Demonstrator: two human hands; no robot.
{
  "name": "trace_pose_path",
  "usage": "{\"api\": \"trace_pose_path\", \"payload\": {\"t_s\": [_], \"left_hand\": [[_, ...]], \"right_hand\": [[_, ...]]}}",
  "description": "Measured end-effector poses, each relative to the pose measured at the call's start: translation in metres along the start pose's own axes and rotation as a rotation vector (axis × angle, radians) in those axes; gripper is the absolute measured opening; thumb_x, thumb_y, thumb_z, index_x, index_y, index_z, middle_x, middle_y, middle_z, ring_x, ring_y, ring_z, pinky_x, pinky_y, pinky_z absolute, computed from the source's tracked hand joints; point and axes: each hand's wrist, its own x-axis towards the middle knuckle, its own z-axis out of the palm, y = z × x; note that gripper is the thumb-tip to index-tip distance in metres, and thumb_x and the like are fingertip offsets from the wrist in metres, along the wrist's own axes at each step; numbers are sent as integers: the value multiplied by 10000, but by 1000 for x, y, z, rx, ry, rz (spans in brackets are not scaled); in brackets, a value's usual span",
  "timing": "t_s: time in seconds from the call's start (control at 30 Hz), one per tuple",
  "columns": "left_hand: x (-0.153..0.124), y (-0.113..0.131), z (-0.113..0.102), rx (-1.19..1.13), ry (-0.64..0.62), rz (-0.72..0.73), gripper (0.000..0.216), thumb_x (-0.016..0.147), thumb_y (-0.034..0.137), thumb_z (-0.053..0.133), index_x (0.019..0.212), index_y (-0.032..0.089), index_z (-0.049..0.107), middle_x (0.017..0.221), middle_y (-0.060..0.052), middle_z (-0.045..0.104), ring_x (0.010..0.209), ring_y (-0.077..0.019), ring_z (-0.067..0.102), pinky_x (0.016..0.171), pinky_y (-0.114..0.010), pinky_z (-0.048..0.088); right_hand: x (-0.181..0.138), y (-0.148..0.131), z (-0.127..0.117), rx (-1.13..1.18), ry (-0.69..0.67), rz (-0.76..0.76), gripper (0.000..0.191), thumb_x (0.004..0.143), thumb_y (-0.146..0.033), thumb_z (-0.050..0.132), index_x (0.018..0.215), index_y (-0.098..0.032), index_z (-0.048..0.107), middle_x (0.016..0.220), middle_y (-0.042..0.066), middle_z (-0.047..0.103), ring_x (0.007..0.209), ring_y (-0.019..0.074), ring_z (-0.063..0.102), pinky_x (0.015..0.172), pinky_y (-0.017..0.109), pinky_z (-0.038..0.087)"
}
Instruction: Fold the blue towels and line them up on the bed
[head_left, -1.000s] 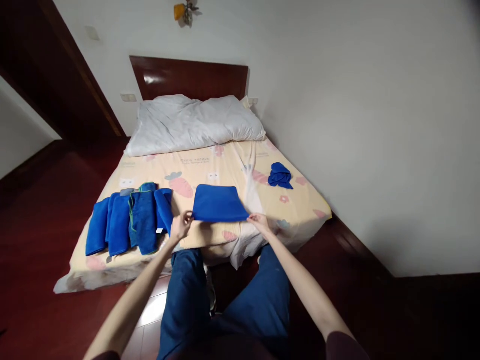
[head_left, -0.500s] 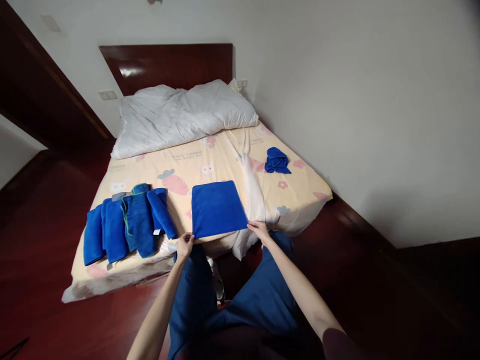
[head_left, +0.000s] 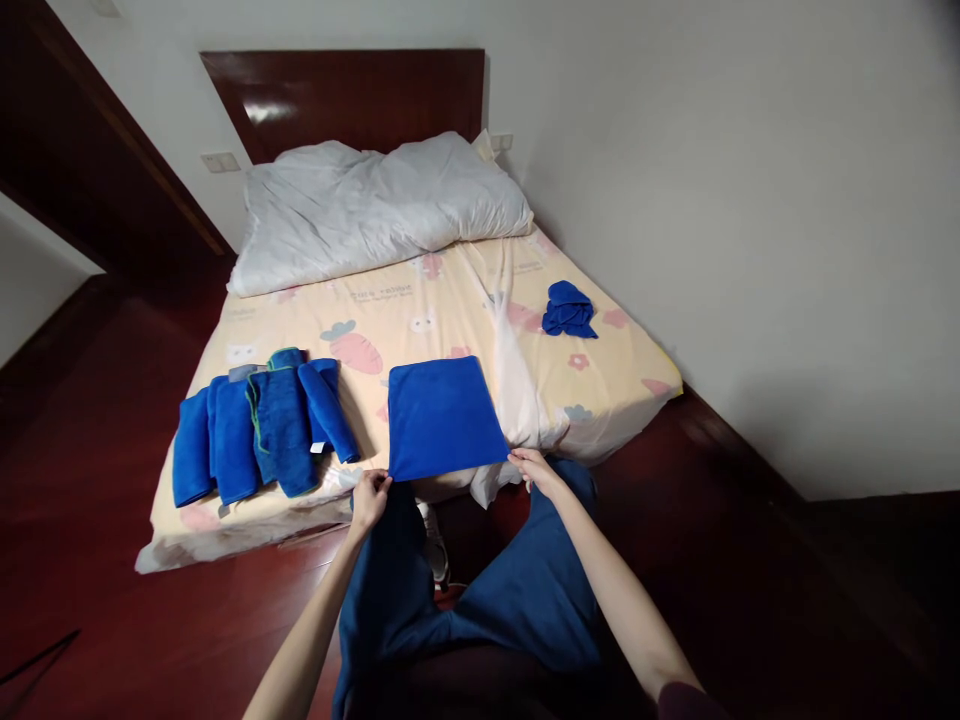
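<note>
The folded blue towel is being pinched at its near corners by the left hand and right hand, likely for another fold away from them.

- The folded towel near the bed's foot edge is a plain, solid royal blue.
- The row of folded towels to its left is the same deep blue; one carries green edging and another a small white tag.
- The crumpled cloth near the wall is blue too.
- The bedsheet is pale yellow, printed with pink carrots with teal tops, small pink flowers and little white animal faces.
- The duvet at the head is plain white-grey.
- The headboard is glossy dark reddish brown, like the floor.
- The wall is off-white.
- The trousers are dark blue.
</note>
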Motion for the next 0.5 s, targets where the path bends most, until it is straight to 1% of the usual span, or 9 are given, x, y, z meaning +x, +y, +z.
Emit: {"api": "trace_pose_path", "payload": {"t_s": [0.07,0.13,0.27,0.37,0.43,0.5], "left_hand": [[-2,0,1,3,-18,6,129,829,271,611,863,179,696,1107,-138,751,946,-277,738,995,-423,578],[-1,2,2,6,-41,11,123,826,273,622,854,183,701,1100,-131,756,966,-280,736,1006,-423,577],[14,12,2,-1,-109,2,195,863,358,655,882,178,729,1018,-123,779,998,-295,743,1018,-416,575],[40,23,4,-17,-127,-55,262,887,413,681,985,179,748,1007,-114,797,1044,-294,760,1007,-387,582],[66,31,6,-28,-112,-111,302,881,418,713,1062,178,749,1044,-120,803,1101,-297,758,997,-367,583],[97,40,10,-55,-98,-158,364,877,432,739,1128,168,742,1080,-131,802,1102,-291,761,959,-346,591]], "right_hand": [[-2,-1,1,7,-17,17,414,608,-476,883,778,-169,663,587,-90,401,496,52,287,455,193,187],[-3,-2,1,11,-17,27,407,626,-476,869,801,-172,661,570,-96,387,480,51,274,443,195,176],[-4,-2,2,8,-12,22,455,683,-507,829,950,-154,723,532,-102,377,460,61,274,430,212,190],[-1,-1,2,-54,-32,-19,529,721,-568,799,1023,-136,755,527,-88,406,466,70,292,434,227,197],[1,0,2,-102,-45,-49,555,719,-614,789,990,-130,763,549,-74,432,491,76,314,445,232,197],[4,1,2,-121,-51,-61,564,695,-651,793,919,-135,754,578,-60,456,524,83,333,464,234,204]]}}
